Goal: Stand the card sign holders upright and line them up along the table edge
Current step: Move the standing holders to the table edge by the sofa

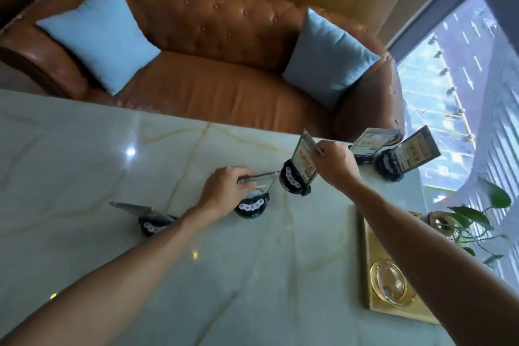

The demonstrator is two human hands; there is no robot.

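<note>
Several card sign holders with round black bases stand on the pale marble table (84, 149). My left hand (224, 191) grips the clear card panel of one holder (251, 206) near the table's middle. My right hand (335, 164) pinches the top of a second holder (295, 180), which stands tilted just right of the first. A third holder (153, 223) sits to the left, its panel leaning low. Two more holders (368, 149) (404, 160) stand at the far right corner by the window.
A gold tray (365, 261) with a glass ashtray (390, 281) lies at the right. A green plant (477, 219) hangs over the table's right edge. A brown leather sofa (210, 78) with two blue cushions runs behind the far edge.
</note>
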